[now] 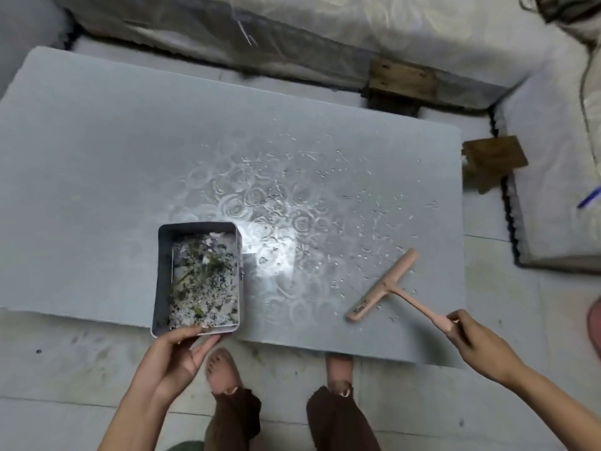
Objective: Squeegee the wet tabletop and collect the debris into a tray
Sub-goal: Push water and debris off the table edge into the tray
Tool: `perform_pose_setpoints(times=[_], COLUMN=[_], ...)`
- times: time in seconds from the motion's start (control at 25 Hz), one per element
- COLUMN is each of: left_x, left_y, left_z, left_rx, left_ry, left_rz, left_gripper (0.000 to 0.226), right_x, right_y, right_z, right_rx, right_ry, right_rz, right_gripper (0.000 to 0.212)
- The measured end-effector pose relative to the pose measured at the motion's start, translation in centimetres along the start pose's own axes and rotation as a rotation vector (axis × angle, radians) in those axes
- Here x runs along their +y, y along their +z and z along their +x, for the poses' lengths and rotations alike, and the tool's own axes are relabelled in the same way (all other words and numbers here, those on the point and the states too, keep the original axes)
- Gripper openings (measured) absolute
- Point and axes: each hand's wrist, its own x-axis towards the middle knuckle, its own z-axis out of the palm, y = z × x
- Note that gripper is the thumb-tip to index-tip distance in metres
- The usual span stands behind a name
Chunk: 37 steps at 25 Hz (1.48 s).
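A grey tabletop (97, 177) lies low in front of me, wet and glinting at its middle, with water drops scattered to the right. A rectangular tray (161, 275) stands near the front edge, holding dark and green debris in water. My left hand (182, 348) grips the tray's near rim. A pink squeegee (383, 284) lies with its blade on the table's right front part. My right hand (471, 336) holds the end of its handle.
Mattresses (325, 24) border the far side and the right (553, 190), resting on wooden blocks (494, 157). A blue pen (590, 196) lies on the right mattress. My bare feet (221, 369) stand on the tiled floor at the table's front edge.
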Motion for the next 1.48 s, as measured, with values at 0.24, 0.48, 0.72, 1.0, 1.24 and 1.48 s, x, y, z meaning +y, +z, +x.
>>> perform_pose_setpoints(times=[0.24, 0.48, 0.72, 1.0, 1.24, 1.48], left_x=[-8.5, -13.7, -15.2, -14.8, -14.5, -14.2], left_y=[6.4, 10.9, 11.9, 10.5, 9.7, 9.0], left_z=[1.0, 2.3, 2.9, 4.0, 3.6, 2.7], left_rx=[0.009, -0.027, -0.024, -0.022, 0.016, 0.04], left_ry=[0.009, -0.01, 0.022, 0.009, 0.013, 0.01], left_rz=[-0.005, -0.015, 0.03, 0.039, 0.031, 0.005], left_gripper=[0.025, 0.05, 0.043, 0.04, 0.046, 0.043], right_x=[14.5, 10.4, 9.5, 12.1, -1.5, 11.1], right_y=[-0.9, 3.4, 1.4, -0.1, 1.3, -8.0], right_z=[-3.1, 1.6, 5.6, 5.3, 11.3, 10.0], right_rx=[-0.079, -0.079, 0.01, -0.101, -0.013, -0.019], right_ry=[0.017, -0.19, -0.366, -0.31, -0.556, -0.309], right_rz=[-0.081, -0.029, -0.051, -0.14, -0.277, -0.319], right_gripper=[0.008, 0.014, 0.021, 0.012, 0.027, 0.01])
